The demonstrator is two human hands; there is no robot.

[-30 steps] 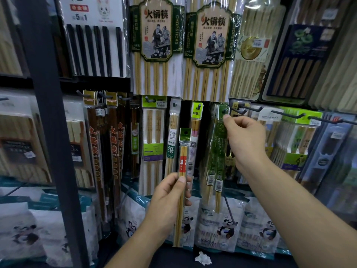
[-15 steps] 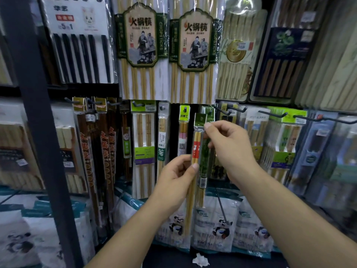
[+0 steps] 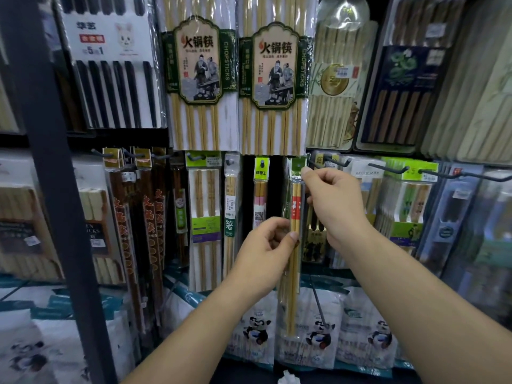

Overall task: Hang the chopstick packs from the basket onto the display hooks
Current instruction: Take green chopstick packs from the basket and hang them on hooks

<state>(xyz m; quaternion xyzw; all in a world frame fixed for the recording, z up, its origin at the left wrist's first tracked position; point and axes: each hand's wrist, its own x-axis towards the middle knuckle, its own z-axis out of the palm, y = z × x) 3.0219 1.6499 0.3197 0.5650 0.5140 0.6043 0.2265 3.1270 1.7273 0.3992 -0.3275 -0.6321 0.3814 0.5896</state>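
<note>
Bamboo-yellow sticks w/ a red band show through the clear sleeve of the chopstick pack (image 3: 295, 286). It is held upright approx. mid-scene, in front of the lower row of hung stock. Its green header is raised just left of a black display hook (image 3: 332, 161). A pink-banded pack (image 3: 260, 195) hangs close by on the left.

Step in hand, as judged: the header is being brought to the hook tip. For a clean hang, the header hole should be lined up square w/ the tip before any push. The pack should be kept vertical so the card isn't bent, then slid far along the prong until it is seated. The hole can't be seen; it is prob. covered by fingertips. The lower grip is best kept only as a steadier and let go last.

Hands:
- The left hand (image 3: 266, 245) is closed in a pinch on the pack's middle, thumb across the front, other fingers curled behind.
- The right hand (image 3: 335, 206) is curled, w/ thumb & forefinger nipping the header at the top.

The basket isn't in view.
</note>
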